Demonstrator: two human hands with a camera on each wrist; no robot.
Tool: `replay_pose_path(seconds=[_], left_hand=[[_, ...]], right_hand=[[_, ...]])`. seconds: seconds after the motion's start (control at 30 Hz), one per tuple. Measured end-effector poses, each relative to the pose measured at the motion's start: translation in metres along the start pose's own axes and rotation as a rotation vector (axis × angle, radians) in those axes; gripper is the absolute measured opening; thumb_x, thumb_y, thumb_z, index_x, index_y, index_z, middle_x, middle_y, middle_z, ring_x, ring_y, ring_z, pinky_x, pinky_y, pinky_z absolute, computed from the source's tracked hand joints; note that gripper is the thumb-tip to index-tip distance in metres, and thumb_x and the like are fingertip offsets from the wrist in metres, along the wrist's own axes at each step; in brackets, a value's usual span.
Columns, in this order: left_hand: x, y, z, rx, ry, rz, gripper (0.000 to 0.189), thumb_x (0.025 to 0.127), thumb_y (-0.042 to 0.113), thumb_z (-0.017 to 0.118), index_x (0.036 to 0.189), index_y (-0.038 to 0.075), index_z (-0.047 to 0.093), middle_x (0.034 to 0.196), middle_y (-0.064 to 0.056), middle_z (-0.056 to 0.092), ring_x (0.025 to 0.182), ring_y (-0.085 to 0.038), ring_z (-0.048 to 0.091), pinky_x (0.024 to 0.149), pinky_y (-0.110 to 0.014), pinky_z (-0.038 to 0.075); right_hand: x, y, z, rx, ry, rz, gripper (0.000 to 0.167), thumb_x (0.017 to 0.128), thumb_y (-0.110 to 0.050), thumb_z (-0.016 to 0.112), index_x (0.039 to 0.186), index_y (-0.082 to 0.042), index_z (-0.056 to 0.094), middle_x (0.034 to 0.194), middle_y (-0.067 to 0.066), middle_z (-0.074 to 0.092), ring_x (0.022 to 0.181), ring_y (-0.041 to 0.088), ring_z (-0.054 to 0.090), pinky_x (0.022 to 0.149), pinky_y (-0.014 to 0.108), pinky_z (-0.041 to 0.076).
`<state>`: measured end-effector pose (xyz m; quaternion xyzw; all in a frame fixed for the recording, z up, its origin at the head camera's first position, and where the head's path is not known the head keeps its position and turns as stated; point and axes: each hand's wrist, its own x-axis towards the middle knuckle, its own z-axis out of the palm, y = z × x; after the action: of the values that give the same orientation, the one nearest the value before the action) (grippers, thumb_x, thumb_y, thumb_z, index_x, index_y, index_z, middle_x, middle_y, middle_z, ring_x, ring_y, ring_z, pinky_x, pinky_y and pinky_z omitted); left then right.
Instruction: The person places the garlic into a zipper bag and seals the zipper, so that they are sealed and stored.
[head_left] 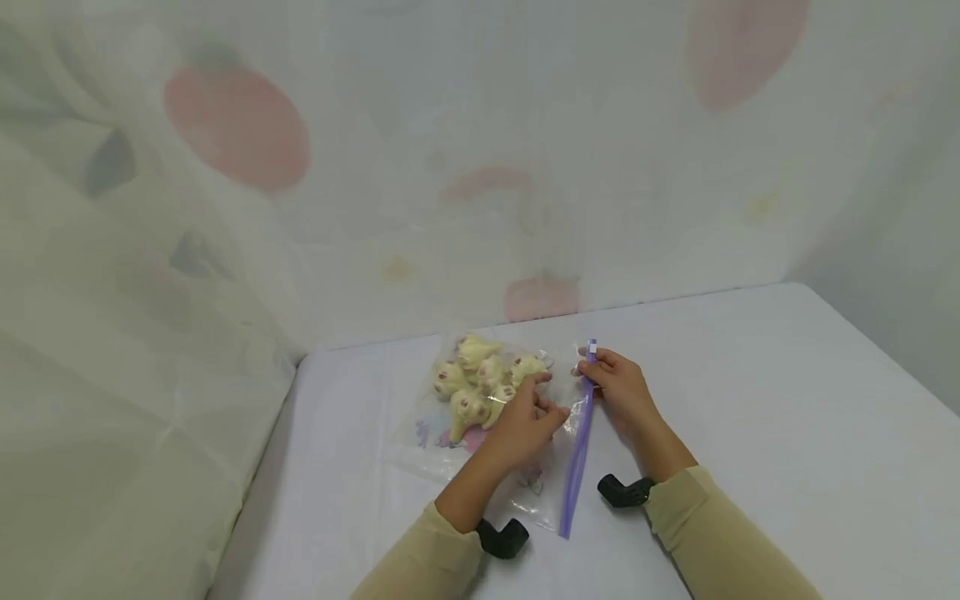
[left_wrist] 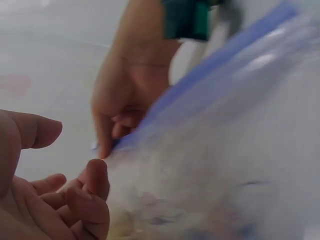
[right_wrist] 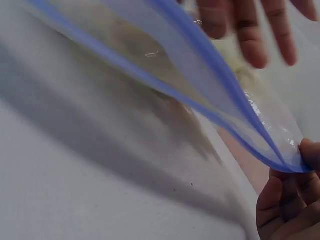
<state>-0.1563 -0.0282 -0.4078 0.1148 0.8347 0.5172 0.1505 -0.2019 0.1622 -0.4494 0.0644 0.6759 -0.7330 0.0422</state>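
A clear zip bag with a purple zip edge lies on the white table. Inside it, several pale yellow toy animals are heaped at the far left part. My right hand pinches the far end of the purple zip edge between thumb and fingers. In the right wrist view the bag's mouth gapes, its two purple strips meeting at the pinched corner. Over the bag, beside the toys, hovers my left hand, fingers loosely bent with nothing between them. Seen from the left wrist, its fingers are near that same corner.
Behind the table hangs a pale curtain printed with red strawberries. More draped cloth runs along the left side. Black angled wrist mounts stick out from both sleeves, near the bag's front end.
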Motion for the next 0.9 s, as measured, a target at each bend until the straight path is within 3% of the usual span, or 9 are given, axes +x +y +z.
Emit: replay_pose_path(seconds=[0.17,0.27,0.43,0.53,0.67,0.8,0.9], left_hand=[[0.027,0.021,-0.021,-0.021,0.095,0.124,0.050,0.097,0.027,0.057,0.143,0.019,0.042,0.106,0.001,0.062,0.084,-0.014,0.061,0.069,-0.031,0.053],[0.043,0.026,-0.026,-0.035,0.145,0.178,0.043,0.099,0.023,0.053,0.141,0.021,0.045,0.110,0.002,0.061,0.097,-0.014,0.059,0.080,-0.034,0.053],[0.066,0.026,-0.019,-0.128,0.165,0.205,0.036,0.102,0.020,0.050,0.137,0.023,0.048,0.127,0.001,0.058,0.126,-0.016,0.053,0.106,-0.037,0.045],[0.075,0.023,-0.011,-0.204,0.163,0.204,0.034,0.103,0.020,0.048,0.136,0.023,0.049,0.135,0.000,0.056,0.133,-0.019,0.049,0.106,-0.041,0.045],[0.080,0.018,-0.004,-0.225,0.185,0.215,0.033,0.104,0.025,0.048,0.137,0.022,0.049,0.138,-0.002,0.056,0.135,-0.020,0.047,0.105,-0.045,0.045],[0.079,0.014,-0.002,-0.097,0.194,0.212,0.036,0.104,0.034,0.045,0.137,0.021,0.050,0.138,-0.004,0.057,0.136,-0.023,0.047,0.106,-0.046,0.045],[0.079,0.011,-0.003,0.100,0.167,0.204,0.037,0.105,0.035,0.043,0.135,0.018,0.055,0.134,-0.004,0.061,0.133,-0.025,0.050,0.110,-0.047,0.040]], right_hand=[[-0.001,-0.004,0.006,0.060,-0.049,-0.028,0.045,0.098,-0.012,0.060,0.137,0.005,0.048,0.084,-0.012,0.071,0.077,0.005,0.066,0.070,0.022,0.051],[-0.002,-0.005,0.010,0.082,-0.075,-0.012,0.045,0.098,-0.011,0.059,0.139,0.002,0.047,0.083,-0.010,0.072,0.076,0.007,0.066,0.071,0.024,0.050],[-0.005,-0.006,0.017,0.085,-0.084,-0.005,0.043,0.096,-0.010,0.059,0.137,0.000,0.050,0.082,-0.010,0.073,0.079,0.009,0.065,0.072,0.027,0.048],[-0.006,-0.006,0.021,0.072,-0.085,-0.021,0.039,0.096,-0.010,0.060,0.133,0.002,0.052,0.083,-0.011,0.073,0.080,0.009,0.064,0.072,0.026,0.049],[-0.007,-0.007,0.025,0.026,-0.100,-0.078,0.033,0.096,-0.008,0.058,0.126,0.006,0.054,0.085,-0.012,0.072,0.078,0.008,0.063,0.070,0.024,0.052],[-0.007,-0.008,0.027,-0.020,-0.104,-0.143,0.030,0.095,-0.004,0.058,0.123,0.008,0.055,0.084,-0.014,0.070,0.074,0.007,0.060,0.066,0.023,0.052],[-0.007,-0.008,0.028,-0.035,-0.099,-0.157,0.030,0.094,-0.001,0.057,0.123,0.008,0.055,0.079,-0.014,0.068,0.071,0.007,0.059,0.064,0.022,0.052]])
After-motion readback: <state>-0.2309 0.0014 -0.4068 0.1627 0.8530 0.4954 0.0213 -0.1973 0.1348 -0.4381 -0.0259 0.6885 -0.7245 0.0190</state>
